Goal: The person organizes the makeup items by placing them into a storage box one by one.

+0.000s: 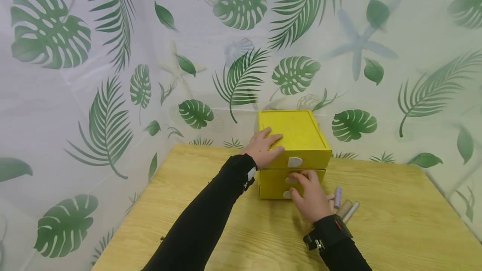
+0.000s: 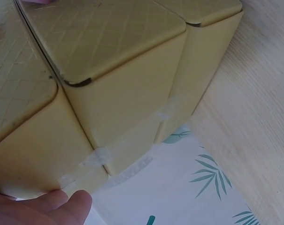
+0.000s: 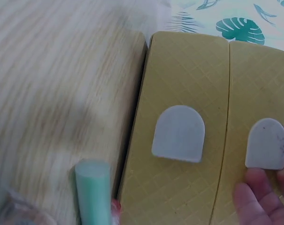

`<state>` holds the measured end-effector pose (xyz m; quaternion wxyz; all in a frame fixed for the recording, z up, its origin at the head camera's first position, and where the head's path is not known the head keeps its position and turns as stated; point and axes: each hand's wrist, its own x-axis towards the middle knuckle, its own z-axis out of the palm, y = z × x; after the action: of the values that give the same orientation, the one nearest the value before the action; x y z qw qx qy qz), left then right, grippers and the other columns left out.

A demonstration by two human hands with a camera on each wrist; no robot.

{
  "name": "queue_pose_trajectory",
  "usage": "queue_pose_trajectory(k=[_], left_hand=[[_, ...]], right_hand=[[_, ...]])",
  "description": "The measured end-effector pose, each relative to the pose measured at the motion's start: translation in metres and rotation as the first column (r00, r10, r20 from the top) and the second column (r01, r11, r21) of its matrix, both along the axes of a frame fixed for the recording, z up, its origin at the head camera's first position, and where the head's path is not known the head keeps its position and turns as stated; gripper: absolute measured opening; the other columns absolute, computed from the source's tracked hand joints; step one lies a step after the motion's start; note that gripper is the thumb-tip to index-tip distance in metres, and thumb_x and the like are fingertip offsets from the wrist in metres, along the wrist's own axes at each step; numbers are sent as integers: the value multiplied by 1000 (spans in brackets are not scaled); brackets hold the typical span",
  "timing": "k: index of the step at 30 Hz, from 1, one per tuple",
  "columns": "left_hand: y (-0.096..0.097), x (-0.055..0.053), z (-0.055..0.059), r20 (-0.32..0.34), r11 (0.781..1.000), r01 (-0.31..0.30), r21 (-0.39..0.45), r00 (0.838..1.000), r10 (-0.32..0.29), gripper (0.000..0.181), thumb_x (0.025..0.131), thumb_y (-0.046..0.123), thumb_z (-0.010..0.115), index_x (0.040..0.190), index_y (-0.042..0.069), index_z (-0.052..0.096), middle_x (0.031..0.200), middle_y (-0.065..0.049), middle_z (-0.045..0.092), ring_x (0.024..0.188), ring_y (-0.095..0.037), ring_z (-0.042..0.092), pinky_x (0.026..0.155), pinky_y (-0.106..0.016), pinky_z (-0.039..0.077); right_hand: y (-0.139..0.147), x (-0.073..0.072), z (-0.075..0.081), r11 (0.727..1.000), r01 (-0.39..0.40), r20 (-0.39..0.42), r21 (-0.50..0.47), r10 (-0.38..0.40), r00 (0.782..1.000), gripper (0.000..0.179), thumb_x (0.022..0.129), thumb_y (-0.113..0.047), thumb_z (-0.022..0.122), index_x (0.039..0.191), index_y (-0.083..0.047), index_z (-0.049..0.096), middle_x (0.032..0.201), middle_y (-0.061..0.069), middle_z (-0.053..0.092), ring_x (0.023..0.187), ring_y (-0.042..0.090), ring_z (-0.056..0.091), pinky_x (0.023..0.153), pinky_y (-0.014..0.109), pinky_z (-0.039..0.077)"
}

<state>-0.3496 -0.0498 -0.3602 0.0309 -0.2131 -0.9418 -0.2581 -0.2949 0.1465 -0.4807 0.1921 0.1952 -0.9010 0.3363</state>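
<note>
A yellow box of stacked drawers stands against the patterned backdrop, with pale rounded drawer pulls. My left hand rests on its top left edge with fingers spread. In the left wrist view some of my left fingertips lie along the box's side. At the front, my right hand has its fingers around the middle drawer's pull. The bottom drawer's pull is beside that hand, untouched in the right wrist view. All drawers look closed.
Right of the box lie a lilac stick, a brown stick and a silvery stick, partly behind my right hand. A mint-green cylinder is near the box in the right wrist view. Wood-grain tabletop surrounds them.
</note>
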Motion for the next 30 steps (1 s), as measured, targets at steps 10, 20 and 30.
queue_pose_trajectory(k=[10, 20, 30], left_hand=[[3, 3, -1, 7, 1000, 1, -10, 1000, -1, 48, 98, 45, 42, 144, 28, 42, 155, -6, 20, 137, -25, 17, 109, -49, 28], [-1, -2, 0, 3, 1000, -22, -8, 1000, 22, 49, 98, 45, 42, 143, 28, 42, 155, -5, 21, 137, -24, 17, 110, -48, 27], [-3, -2, -1, -13, 1000, -14, -12, 1000, 13, 50, 98, 49, 42, 144, 29, 41, 155, -5, 21, 137, -24, 17, 110, -48, 27]], right_hand=[[11, 4, 0, 999, -30, -8, 15, 30, 1000, 40, 90, -13, 64, 129, -13, 56, 122, 12, 43, 101, 24, 50, 78, 47, 50], [16, 14, -3, 977, -82, 224, -197, 126, 966, 40, 95, -9, 53, 133, -3, 42, 130, 18, 44, 118, 30, 45, 94, 48, 45], [-4, 9, -20, 986, -62, 119, 156, 44, 992, 43, 85, -11, 64, 126, -4, 55, 121, 19, 50, 100, 33, 53, 77, 49, 50]])
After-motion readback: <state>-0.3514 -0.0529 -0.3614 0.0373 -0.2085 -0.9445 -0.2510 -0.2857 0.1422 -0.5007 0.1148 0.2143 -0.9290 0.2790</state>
